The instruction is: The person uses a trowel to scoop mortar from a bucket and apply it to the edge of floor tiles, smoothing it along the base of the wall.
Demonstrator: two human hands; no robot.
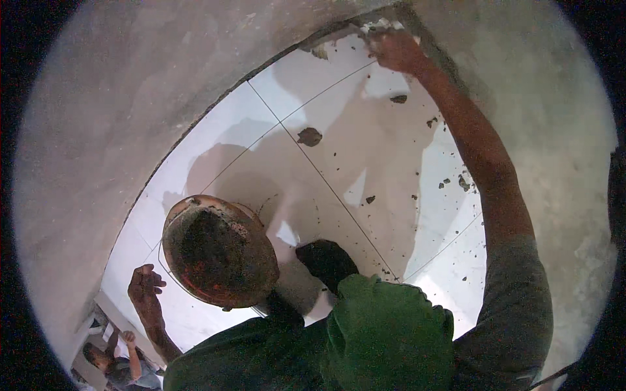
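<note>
My right hand (396, 52) reaches out to the far corner of the tiled floor (365, 137), its fingers bent down at the mortar-smeared edge. A small pale bit shows beside it; what it grips is blurred and hidden. Whitish residue (379, 26) lies along the corner by the fingers. Off to the left, my left hand (147, 290) is raised with its fingers curled in, and nothing shows in them. Close beside that hand stands a round bucket (218, 254) with a dirty, dark inside and a thin wire handle.
Dark mortar lumps (310, 136) and crumbs (463, 182) are scattered over the pale tiles. Bare plaster walls rise at left (117, 104) and right (554, 130), meeting at the far corner. Another person (120, 365) is at the lower left.
</note>
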